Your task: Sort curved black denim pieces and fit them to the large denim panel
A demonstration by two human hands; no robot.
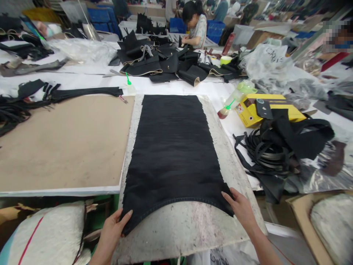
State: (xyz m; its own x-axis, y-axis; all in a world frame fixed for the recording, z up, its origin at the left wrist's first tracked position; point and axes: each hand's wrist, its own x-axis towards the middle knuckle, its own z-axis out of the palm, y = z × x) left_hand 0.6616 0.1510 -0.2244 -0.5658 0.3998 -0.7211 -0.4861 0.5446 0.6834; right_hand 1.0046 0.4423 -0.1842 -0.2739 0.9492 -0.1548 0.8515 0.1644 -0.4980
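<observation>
A wide black sheet [176,154] with jagged sides and a curved near edge lies flat on a stained pale board [193,232]. At the sheet's near left corner, my left hand [113,230] pinches the material between thumb and fingers. The near right corner is between the thumb and fingers of my right hand [241,208]. Between my two hands, the curved edge arches away from me and leaves the board bare.
A brown board [66,140] is on the left. Right of the sheet are a glue bottle [224,111], a yellow box [248,114] with a dark phone [263,108], and coiled black strips [267,151]. Black pieces [171,60] are heaped beyond, near a seated person [197,31].
</observation>
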